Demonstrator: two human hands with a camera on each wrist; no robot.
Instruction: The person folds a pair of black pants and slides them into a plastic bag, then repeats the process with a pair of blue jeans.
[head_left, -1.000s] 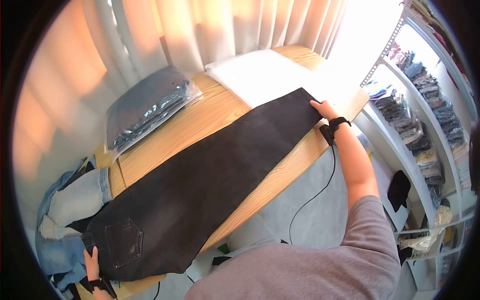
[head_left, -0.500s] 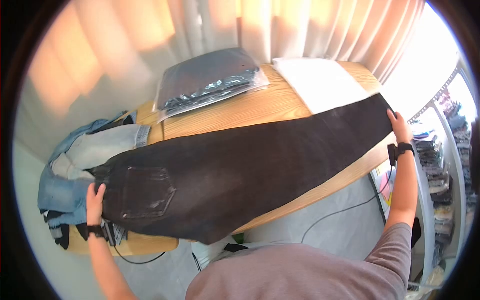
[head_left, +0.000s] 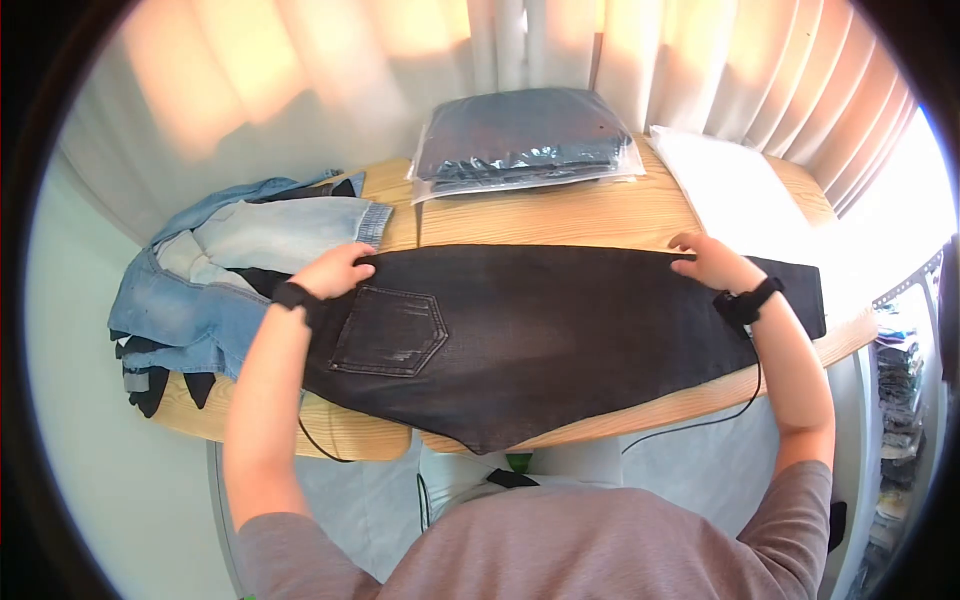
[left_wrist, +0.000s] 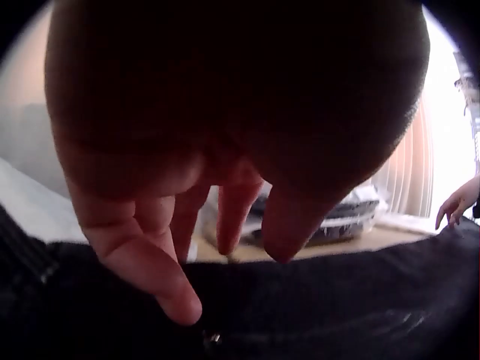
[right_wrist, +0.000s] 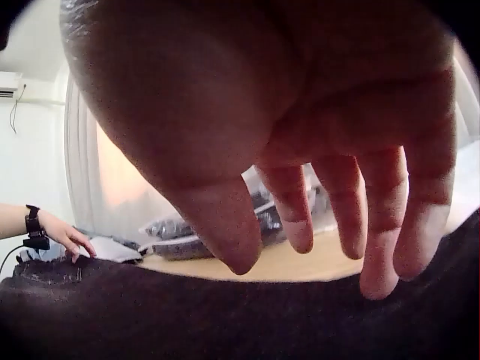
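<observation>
- Across the wooden surface, I see black jeans spread lengthwise.
- Left of the jeans, a heap of blue denim.
- Beyond the jeans' middle, a dark bagged stack.
- Beyond their right half, a white pack.
- Along the jeans' far edge, my left grip and right grip, both released, fingers loosely bent; contact I can't tell.
- Toward the jeans' left end, a pocket.

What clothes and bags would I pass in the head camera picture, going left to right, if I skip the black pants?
Blue jeans → bag of dark clothes → flat white bag → clothes piles on the shelves
</observation>
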